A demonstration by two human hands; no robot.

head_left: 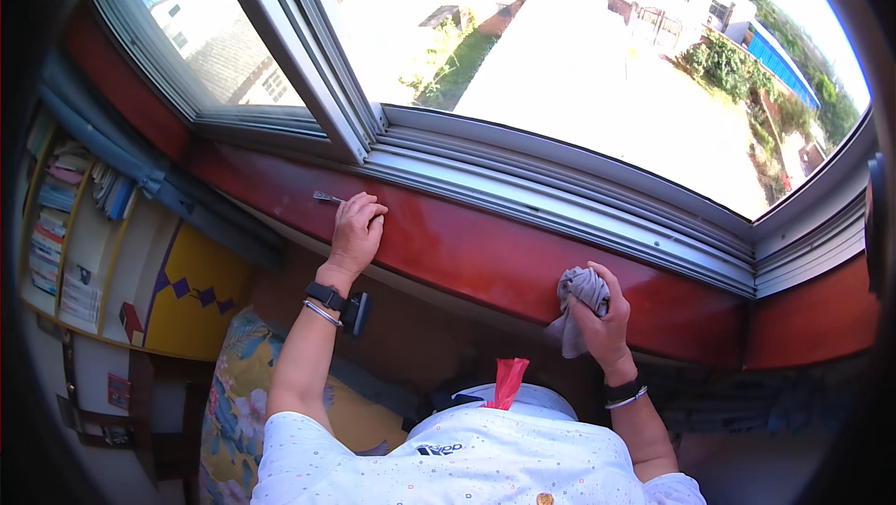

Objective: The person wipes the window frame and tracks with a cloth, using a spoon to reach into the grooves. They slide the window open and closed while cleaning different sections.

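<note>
My left hand [357, 234] is over the red-brown windowsill [467, 244], its fingers curled closed. A small thin tool with a grey, flared tip [327, 197] sticks out from the left side of those fingers; the hand hides the rest, so its kind is unclear. Farther right, my right hand [605, 318] grips a bunched grey cloth [581, 300] at the sill's front edge, part of it hanging down over the edge. Both wrists wear dark bands and a light bracelet.
Beyond the sill run the metal tracks [560, 192] of a sliding window, with a frame upright [313, 57] at left. A blue curtain [168, 188] and a bookshelf [75, 234] stand left. A flowered cover [243, 402] lies below; a red strip [507, 382] is at my front.
</note>
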